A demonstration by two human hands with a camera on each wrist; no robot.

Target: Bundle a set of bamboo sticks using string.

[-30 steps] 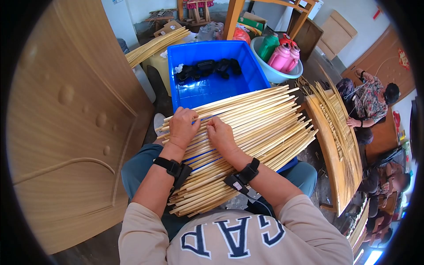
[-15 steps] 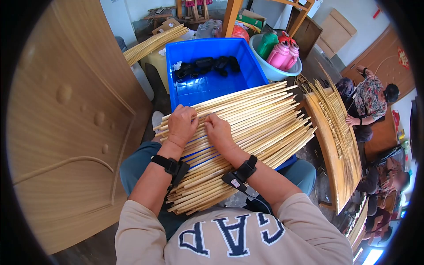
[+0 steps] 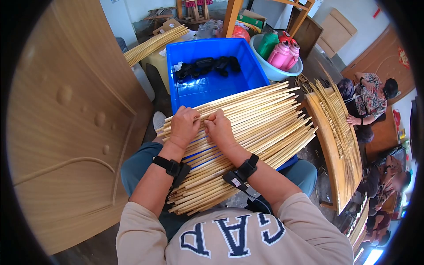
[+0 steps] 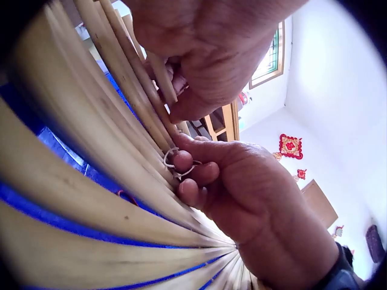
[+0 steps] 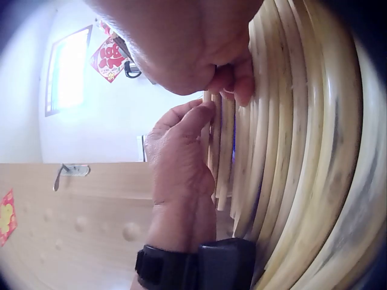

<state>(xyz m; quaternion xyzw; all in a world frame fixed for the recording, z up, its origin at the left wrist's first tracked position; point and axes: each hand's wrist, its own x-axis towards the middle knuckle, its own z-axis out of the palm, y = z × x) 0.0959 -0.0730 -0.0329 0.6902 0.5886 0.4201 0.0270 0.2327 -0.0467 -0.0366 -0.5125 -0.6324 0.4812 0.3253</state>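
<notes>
On one stick mat (image 3: 260, 119) lying across the lap and over one blue tub (image 3: 212, 86), two curled hands sit close: the left hand (image 3: 184, 126) pinches the mat, the right hand (image 3: 219, 128) pinches one white string (image 4: 175, 164).

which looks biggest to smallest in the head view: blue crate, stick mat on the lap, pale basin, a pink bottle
1. stick mat, nearest the camera, so maybe flattered
2. blue crate, its near end hidden under the mat
3. pale basin
4. pink bottle, standing in the basin
</notes>
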